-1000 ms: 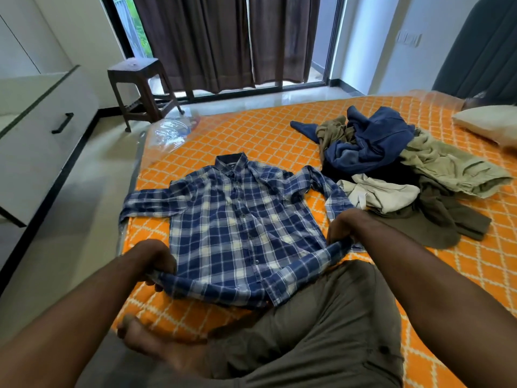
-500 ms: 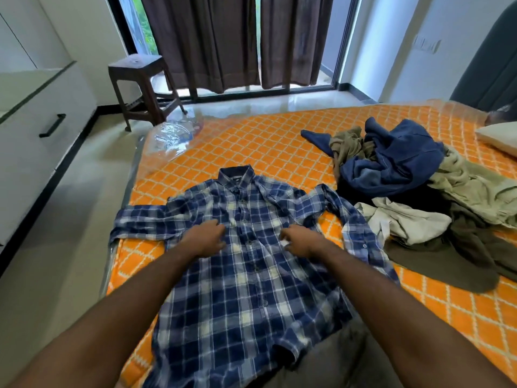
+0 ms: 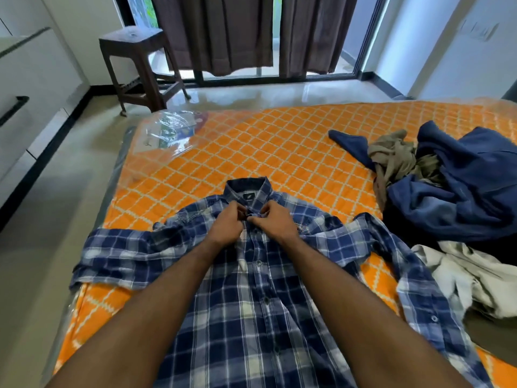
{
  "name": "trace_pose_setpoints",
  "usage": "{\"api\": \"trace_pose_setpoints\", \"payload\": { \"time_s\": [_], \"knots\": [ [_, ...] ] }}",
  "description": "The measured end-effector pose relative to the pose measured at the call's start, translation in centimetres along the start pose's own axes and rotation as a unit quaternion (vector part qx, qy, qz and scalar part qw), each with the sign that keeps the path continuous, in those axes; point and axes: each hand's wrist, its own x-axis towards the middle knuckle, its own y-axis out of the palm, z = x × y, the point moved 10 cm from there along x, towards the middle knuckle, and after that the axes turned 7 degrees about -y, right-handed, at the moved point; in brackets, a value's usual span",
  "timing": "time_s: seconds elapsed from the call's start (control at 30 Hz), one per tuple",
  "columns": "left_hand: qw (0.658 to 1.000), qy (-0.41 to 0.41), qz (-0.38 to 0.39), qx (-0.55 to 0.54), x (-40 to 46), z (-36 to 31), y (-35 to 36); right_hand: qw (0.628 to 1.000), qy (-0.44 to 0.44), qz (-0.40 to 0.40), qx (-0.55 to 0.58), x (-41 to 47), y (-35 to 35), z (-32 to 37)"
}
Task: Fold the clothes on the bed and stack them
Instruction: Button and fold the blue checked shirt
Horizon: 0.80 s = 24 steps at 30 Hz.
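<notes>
A blue plaid shirt (image 3: 251, 303) lies flat, front up, on the orange patterned bed (image 3: 279, 152), sleeves spread to both sides. My left hand (image 3: 228, 224) and my right hand (image 3: 275, 221) meet just below the collar, each pinching the shirt's front edge at the top button. At the right of the bed sits a heap of unfolded clothes: a navy garment (image 3: 461, 186), an olive one (image 3: 397, 158) and a pale one (image 3: 470, 273).
The bed's left edge drops to a shiny tiled floor (image 3: 50, 219). A dark wooden stool (image 3: 140, 63) stands by the curtained glass door (image 3: 251, 32). White cabinets (image 3: 25, 88) line the left wall. A crumpled clear plastic sheet (image 3: 170, 130) covers the bed's far left corner.
Both hands let go of the shirt's hem, slid up over its front and now pinch the placket at the collar. The view has moved forward over the shirt.
</notes>
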Motion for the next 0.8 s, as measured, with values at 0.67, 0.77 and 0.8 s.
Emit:
{"api": "trace_pose_setpoints", "payload": {
  "time_s": [0.67,0.77,0.8],
  "knots": [
    [0.968,0.039,-0.133,0.211,3.0,-2.2,-1.8,0.959,0.102,-0.142,0.222,0.4,-0.8,-4.0],
    [0.968,0.067,-0.159,0.181,2.6,-2.7,-2.6,0.956,0.097,-0.153,0.23,0.0,-0.9,-3.8],
    [0.972,0.071,-0.154,0.165,2.5,-2.6,-2.6,0.954,0.094,-0.156,0.236,-0.1,-0.9,-3.8]
  ]
}}
